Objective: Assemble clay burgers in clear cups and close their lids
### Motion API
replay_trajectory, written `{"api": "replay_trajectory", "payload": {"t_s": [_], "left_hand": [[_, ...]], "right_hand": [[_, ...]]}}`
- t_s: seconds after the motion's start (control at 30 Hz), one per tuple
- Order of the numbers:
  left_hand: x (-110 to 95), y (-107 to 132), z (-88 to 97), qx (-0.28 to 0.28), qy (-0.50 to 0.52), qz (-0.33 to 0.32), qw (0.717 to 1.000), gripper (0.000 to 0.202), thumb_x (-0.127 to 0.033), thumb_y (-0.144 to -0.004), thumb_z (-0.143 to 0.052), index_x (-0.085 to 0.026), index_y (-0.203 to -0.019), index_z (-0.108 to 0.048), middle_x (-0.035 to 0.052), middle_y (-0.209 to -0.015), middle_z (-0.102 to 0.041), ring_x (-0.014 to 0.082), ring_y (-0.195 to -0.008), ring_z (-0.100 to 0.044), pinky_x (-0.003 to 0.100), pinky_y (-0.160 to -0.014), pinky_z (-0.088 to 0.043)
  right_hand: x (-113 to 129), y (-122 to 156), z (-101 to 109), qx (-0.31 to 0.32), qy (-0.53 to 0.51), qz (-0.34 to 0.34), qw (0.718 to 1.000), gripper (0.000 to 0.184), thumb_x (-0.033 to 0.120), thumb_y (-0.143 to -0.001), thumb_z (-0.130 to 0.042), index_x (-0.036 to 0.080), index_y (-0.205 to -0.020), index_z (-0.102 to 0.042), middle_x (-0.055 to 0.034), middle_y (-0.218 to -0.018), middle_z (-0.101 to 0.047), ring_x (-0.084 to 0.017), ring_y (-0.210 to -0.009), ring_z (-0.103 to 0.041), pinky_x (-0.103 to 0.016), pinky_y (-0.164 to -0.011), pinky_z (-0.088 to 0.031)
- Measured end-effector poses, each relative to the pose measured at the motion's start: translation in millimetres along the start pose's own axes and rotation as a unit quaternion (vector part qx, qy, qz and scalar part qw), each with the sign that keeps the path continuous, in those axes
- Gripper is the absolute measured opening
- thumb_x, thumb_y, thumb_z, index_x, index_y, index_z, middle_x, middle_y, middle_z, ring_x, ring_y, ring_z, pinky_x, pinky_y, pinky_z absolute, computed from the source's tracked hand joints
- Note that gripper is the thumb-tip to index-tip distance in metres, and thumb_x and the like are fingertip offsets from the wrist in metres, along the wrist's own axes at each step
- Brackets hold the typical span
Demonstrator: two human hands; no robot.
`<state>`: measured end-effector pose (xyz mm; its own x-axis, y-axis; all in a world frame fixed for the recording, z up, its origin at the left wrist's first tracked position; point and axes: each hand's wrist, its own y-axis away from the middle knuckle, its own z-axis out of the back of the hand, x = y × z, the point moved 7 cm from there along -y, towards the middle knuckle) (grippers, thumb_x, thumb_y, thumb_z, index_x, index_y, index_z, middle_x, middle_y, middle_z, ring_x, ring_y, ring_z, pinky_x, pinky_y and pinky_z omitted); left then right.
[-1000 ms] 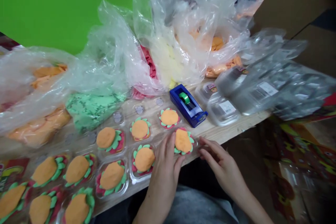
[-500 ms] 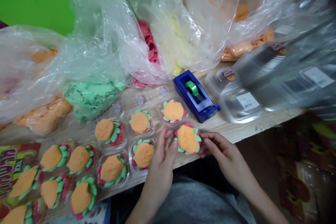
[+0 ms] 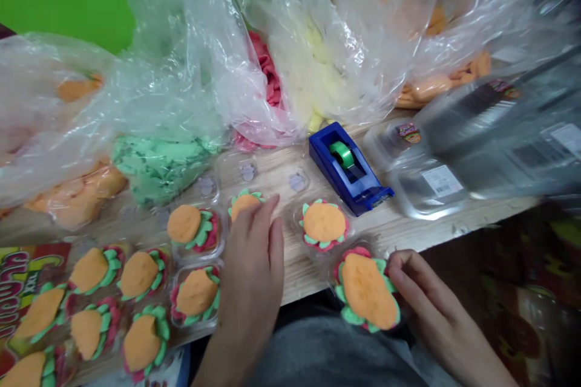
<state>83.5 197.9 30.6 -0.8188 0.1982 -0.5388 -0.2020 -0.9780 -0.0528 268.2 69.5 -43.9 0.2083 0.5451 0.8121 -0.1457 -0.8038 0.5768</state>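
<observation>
My right hand (image 3: 426, 293) pinches the near edge of a clear plastic clamshell pack, beside a burger (image 3: 367, 290) that looks moulded from orange, green and pink soft material. This burger hangs past the table's front edge. Behind it, in what seems the same pack, is a second burger (image 3: 324, 222). My left hand (image 3: 254, 260) reaches over the neighbouring pack with its fingers stretched out. It partly covers a burger (image 3: 244, 199) at the back and hides what lies beneath the palm. Whether the fingers touch the pack I cannot tell.
More packed burgers (image 3: 197, 292) stand in rows at the left. A blue tape dispenser (image 3: 347, 166) with green tape lies behind the right pack. Plastic bags of green (image 3: 158, 163), pink and orange material line the back. Clear empty packs (image 3: 429, 187) are stacked at the right.
My right hand has drawn the pack rightward and closer to me. My left hand has let go of it and moved left over the neighbouring pack.
</observation>
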Motion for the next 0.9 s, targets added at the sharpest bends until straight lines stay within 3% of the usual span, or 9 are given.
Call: {"api": "replay_trajectory", "payload": {"t_s": [0.07, 0.17, 0.27, 0.37, 0.47, 0.6, 0.73, 0.9], "left_hand": [[-11.4, -27.9, 0.5, -0.019, -0.139, -0.073, 0.987, 0.033, -0.021, -0.086, -0.045, -0.012, -0.116, -0.054, 0.0141, -0.12, -0.054, 0.029, -0.112, -0.046, 0.045, -0.097, -0.033], [-17.0, -65.6, -23.2, 0.091, -0.247, -0.122, 0.957, 0.027, -0.019, -0.084, -0.048, -0.009, -0.107, -0.058, 0.0169, -0.104, -0.062, 0.0329, -0.106, -0.048, 0.048, -0.09, -0.033], [-18.2, -85.8, -38.1, 0.15, -0.251, -0.156, 0.944, 0.019, -0.015, -0.083, -0.047, -0.012, -0.097, -0.06, 0.0153, -0.099, -0.063, 0.0302, -0.102, -0.051, 0.045, -0.087, -0.032], [-13.5, -92.0, -45.8, 0.176, -0.223, -0.172, 0.943, 0.024, -0.018, -0.081, -0.051, -0.014, -0.104, -0.057, 0.0106, -0.094, -0.066, 0.0268, -0.095, -0.055, 0.041, -0.085, -0.034], [-9.5, -92.9, -53.1, 0.205, -0.193, -0.184, 0.942, 0.021, -0.021, -0.082, -0.048, -0.018, -0.1, -0.059, 0.0049, -0.078, -0.067, 0.0226, -0.082, -0.059, 0.04, -0.085, -0.033], [-13.9, -98.3, -51.0, 0.193, -0.16, -0.193, 0.949, 0.02, -0.02, -0.084, -0.041, -0.019, -0.094, -0.058, 0.0025, -0.076, -0.066, 0.0195, -0.076, -0.058, 0.039, -0.086, -0.032], [-11.0, -109.3, -41.2, 0.172, -0.134, -0.186, 0.958, 0.02, -0.02, -0.084, -0.039, -0.019, -0.093, -0.056, 0.0002, -0.075, -0.065, 0.0167, -0.071, -0.058, 0.034, -0.082, -0.036], [9.6, -130.5, -35.3, 0.109, -0.165, -0.149, 0.969, 0.024, -0.024, -0.086, -0.039, -0.016, -0.093, -0.06, 0.0083, -0.086, -0.067, 0.0254, -0.091, -0.058, 0.045, -0.091, -0.03]], "right_hand": [[1.9, 2.9, 4.7, -0.009, 0.014, 0.014, 1.0, 0.023, 0.042, -0.086, -0.047, 0.022, -0.074, -0.05, 0.0043, -0.066, -0.038, -0.01, -0.058, -0.034, -0.016, -0.051, -0.036], [-3.2, 5.2, 9.7, -0.021, 0.014, 0.005, 1.0, 0.02, 0.041, -0.086, -0.048, 0.023, -0.077, -0.052, 0.0041, -0.068, -0.042, -0.01, -0.058, -0.037, -0.015, -0.05, -0.037], [-9.7, 7.3, 12.2, -0.014, 0.014, -0.004, 1.0, 0.016, 0.041, -0.085, -0.049, 0.027, -0.088, -0.056, 0.0021, -0.079, -0.054, -0.012, -0.073, -0.051, -0.016, -0.063, -0.045], [-12.2, 10.8, 13.9, 0.005, 0.016, 0.005, 1.0, 0.021, 0.041, -0.085, -0.048, 0.029, -0.099, -0.058, -0.0008, -0.095, -0.061, -0.016, -0.094, -0.055, -0.021, -0.082, -0.046], [-17.0, 15.4, 14.4, 0.023, 0.001, -0.016, 1.0, 0.026, 0.042, -0.086, -0.046, 0.029, -0.106, -0.056, -0.0034, -0.101, -0.061, -0.019, -0.097, -0.057, -0.025, -0.081, -0.049], [-23.4, 18.1, 14.3, 0.015, -0.039, -0.052, 0.998, 0.028, 0.044, -0.085, -0.046, 0.028, -0.107, -0.053, -0.0045, -0.102, -0.059, -0.021, -0.094, -0.058, -0.03, -0.074, -0.054], [-23.0, 16.7, 15.1, 0.0, -0.025, -0.049, 0.998, 0.028, 0.045, -0.085, -0.045, 0.028, -0.106, -0.054, -0.0036, -0.102, -0.06, -0.02, -0.097, -0.057, -0.029, -0.077, -0.052], [-28.1, 28.6, 43.3, -0.037, 0.079, -0.04, 0.995, 0.031, 0.047, -0.082, -0.05, 0.027, -0.104, -0.059, -0.0047, -0.108, -0.063, -0.021, -0.102, -0.057, -0.028, -0.087, -0.048]]}}
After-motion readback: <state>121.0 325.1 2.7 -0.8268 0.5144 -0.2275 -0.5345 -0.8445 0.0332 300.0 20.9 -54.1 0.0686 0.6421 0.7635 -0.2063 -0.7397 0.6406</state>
